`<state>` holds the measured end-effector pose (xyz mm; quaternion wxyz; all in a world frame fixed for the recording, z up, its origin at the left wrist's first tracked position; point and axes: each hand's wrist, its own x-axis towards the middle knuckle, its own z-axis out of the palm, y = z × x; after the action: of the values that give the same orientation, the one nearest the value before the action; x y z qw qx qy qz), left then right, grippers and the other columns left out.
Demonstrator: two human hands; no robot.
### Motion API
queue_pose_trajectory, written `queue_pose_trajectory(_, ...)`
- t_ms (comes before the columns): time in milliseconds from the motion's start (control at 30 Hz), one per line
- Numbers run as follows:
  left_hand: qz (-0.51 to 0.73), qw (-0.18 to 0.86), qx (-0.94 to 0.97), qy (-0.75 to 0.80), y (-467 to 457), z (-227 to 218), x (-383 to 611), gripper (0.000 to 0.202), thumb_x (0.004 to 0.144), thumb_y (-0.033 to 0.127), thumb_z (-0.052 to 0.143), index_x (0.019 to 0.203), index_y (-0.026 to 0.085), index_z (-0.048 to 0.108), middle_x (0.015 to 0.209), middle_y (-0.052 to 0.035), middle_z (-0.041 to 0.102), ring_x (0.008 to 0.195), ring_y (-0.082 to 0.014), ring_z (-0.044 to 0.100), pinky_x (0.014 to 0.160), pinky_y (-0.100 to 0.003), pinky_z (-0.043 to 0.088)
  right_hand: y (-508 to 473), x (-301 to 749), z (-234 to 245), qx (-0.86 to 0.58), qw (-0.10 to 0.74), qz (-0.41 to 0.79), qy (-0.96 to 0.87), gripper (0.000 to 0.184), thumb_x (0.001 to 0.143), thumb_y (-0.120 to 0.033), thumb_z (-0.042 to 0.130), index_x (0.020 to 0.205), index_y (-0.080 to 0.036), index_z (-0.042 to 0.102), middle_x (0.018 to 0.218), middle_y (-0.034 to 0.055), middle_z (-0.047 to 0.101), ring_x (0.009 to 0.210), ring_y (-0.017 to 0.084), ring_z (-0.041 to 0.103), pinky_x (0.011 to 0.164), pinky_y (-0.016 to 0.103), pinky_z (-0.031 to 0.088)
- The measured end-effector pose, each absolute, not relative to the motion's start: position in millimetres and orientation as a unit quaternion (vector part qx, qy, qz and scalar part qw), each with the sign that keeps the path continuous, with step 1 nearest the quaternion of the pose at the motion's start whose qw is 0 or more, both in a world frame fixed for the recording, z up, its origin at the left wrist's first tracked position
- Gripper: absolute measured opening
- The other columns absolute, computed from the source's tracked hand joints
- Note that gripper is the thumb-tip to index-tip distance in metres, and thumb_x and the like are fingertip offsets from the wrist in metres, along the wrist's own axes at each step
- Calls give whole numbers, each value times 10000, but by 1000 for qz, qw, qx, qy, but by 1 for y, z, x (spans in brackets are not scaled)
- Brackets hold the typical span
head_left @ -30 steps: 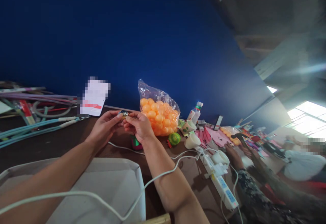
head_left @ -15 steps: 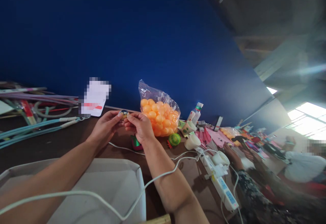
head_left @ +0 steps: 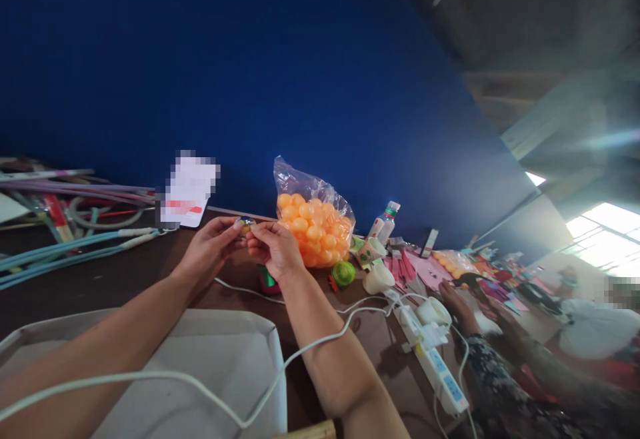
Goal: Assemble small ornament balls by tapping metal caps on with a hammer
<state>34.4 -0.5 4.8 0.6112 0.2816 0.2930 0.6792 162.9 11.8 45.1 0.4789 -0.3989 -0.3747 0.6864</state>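
Observation:
Between my two hands is a small shiny round piece (head_left: 246,225), silvery on top and yellowish below; its exact kind is too small to tell. My left hand (head_left: 215,247) pinches it from the left with thumb and fingers. From the right, my right hand (head_left: 277,247) grips its other side, fingers curled. Just behind my right hand stands a clear plastic bag (head_left: 315,226) full of orange balls. A green round toy (head_left: 343,273) lies to the right of that hand. Below my right wrist is a partly covered green and pink object (head_left: 269,282).
A white tray (head_left: 235,366) lies under my forearms, crossed by a white cable (head_left: 320,344). A power strip (head_left: 440,372), tape rolls (head_left: 379,279) and a bottle (head_left: 386,222) stand right. A phone (head_left: 187,192) leans left, near blue rods (head_left: 75,249). A co-worker's hands (head_left: 465,309) are at far right.
Both hands keep hold of the small round piece, which has shifted very slightly. Otherwise the scene looks almost the same.

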Motion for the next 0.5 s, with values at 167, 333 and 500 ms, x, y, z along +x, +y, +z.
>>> queue_pose_trajectory(167,679,612,286,288,-1,6,34,300,661,281,881,834,131,687,751,-28,720,643,-126,683,601,-211,575,11,162,46,-408,475,685,-372,148,759,-127,741,687,-147,613,588,-11,680,462,71,604,435,135,523)
queue_pose_trajectory(333,681,611,286,284,-3,7,35,281,663,260,881,826,134,690,744,-34,724,646,-131,688,602,-211,576,12,161,45,-416,472,680,-377,151,772,-123,732,687,-147,610,581,-13,678,446,74,603,429,141,528)
queue_pose_trajectory(500,686,605,282,290,-5,8,37,300,645,241,891,838,126,692,781,-48,741,659,-136,696,600,-208,574,12,161,42,-419,473,671,-388,186,754,-150,770,706,-152,591,582,-19,673,444,76,604,430,143,526)
